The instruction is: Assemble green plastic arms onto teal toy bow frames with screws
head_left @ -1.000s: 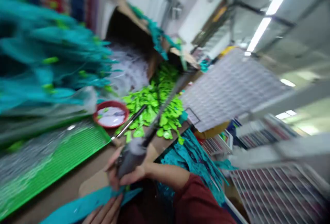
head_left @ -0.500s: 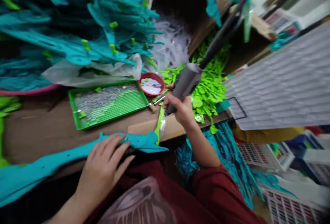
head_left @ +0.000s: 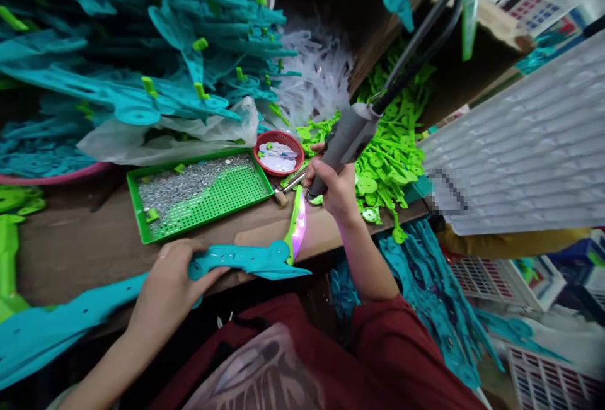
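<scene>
Right hand is closed tight round one grey cylindrical tool. It is held like a thick pen, tip down, and that grip seems chosen so the point can be aimed finely. One black cable runs up and away from the tool's rear end, clear of the work. A pink-violet glow shows at the tip, where it meets one lime-green leaf-shaped piece. That piece stands tilted on the rounded end of one long teal plastic strip.

Her left hand is clamped on the strip further back, fingers over the top and thumb beneath. The strip lies along the front edge of the brown counter, and the hold appears to pin it so the end stays steady under the tip.

Within easy reach behind sit one green perforated plastic tray, half covered with tiny silvery bits, and one small red round bowl. One slim metal tool with a wooden handle lies beside the bowl.

Stock is heaped in three piles, each too many to count. The loose lime-green pieces lie just past the right hand. The finished-looking teal strips with green tabs are stacked at the back left, and the clear plastic shapes lie between.
</scene>
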The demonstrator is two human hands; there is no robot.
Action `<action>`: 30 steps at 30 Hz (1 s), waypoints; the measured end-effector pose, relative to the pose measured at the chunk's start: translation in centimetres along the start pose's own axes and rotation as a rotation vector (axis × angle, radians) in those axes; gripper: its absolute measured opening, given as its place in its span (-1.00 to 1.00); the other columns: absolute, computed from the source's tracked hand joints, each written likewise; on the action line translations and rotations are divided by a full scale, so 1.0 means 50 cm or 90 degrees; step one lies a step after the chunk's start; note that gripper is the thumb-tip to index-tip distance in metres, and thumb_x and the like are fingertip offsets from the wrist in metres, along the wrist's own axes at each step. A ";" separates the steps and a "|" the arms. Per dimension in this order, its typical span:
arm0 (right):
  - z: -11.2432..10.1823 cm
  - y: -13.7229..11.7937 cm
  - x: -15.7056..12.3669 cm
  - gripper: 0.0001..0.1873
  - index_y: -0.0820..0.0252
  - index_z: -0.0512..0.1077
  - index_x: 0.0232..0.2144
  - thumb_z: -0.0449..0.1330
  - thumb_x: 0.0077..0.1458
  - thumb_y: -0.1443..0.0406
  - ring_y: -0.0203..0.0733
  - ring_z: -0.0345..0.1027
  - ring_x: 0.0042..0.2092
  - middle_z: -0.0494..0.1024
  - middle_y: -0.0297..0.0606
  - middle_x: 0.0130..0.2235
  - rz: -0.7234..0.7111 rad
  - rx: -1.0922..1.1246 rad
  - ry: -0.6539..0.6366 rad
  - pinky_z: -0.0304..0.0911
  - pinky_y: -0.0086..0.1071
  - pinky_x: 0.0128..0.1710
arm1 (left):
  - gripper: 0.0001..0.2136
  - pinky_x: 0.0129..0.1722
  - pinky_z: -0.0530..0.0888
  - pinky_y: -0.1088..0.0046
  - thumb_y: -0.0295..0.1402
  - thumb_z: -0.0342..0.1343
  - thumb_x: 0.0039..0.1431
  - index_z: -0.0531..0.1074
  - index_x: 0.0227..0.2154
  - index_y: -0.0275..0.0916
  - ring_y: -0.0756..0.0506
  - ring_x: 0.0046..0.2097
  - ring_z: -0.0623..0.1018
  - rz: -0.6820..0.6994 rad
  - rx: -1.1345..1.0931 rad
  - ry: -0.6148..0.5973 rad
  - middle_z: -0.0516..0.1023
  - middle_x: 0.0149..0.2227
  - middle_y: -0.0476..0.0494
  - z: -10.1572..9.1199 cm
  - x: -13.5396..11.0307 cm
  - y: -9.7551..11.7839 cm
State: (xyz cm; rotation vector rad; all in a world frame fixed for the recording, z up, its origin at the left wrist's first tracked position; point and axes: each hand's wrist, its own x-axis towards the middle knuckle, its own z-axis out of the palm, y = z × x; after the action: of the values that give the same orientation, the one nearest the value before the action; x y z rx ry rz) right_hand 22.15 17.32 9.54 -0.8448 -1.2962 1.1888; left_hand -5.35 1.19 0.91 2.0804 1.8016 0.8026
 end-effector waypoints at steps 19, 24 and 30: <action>0.072 0.003 0.012 -0.67 0.14 0.48 -0.25 0.37 -0.10 0.20 -0.24 0.33 -0.57 0.46 -0.39 -0.58 0.001 0.006 -0.021 0.29 -0.36 -0.53 | -0.57 -0.22 0.54 0.19 -0.14 0.43 -0.02 0.36 -0.28 -0.27 -0.25 -0.14 0.52 -0.036 0.039 0.021 0.51 -0.25 -0.19 0.001 -0.009 0.020; 0.212 0.039 -0.001 -0.68 0.08 0.35 -0.19 0.35 0.00 0.26 -0.33 0.27 -0.60 0.40 -0.54 -0.60 0.011 0.077 -0.054 0.29 -0.43 -0.54 | -0.75 0.13 0.40 0.05 -0.33 0.24 0.22 0.42 -0.11 -0.33 -0.31 0.14 0.45 0.117 0.071 0.122 0.51 0.02 -0.36 0.046 -0.031 0.079; 0.354 0.159 0.000 -0.61 0.02 0.26 -0.15 0.32 0.06 0.08 -0.32 0.27 -0.58 0.34 -0.57 -0.58 0.016 0.104 -0.182 0.31 -0.38 -0.48 | -0.77 0.09 0.39 0.19 -0.44 -0.01 0.35 0.50 -0.05 -0.34 -0.21 0.07 0.50 0.314 0.136 0.133 0.55 0.00 -0.24 0.137 -0.030 0.150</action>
State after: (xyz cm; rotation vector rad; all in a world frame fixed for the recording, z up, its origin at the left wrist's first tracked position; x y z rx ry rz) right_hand 3.46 16.47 4.36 -0.5894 -1.3963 1.4530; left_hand 4.58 -0.66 -0.94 2.7296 1.5372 1.0176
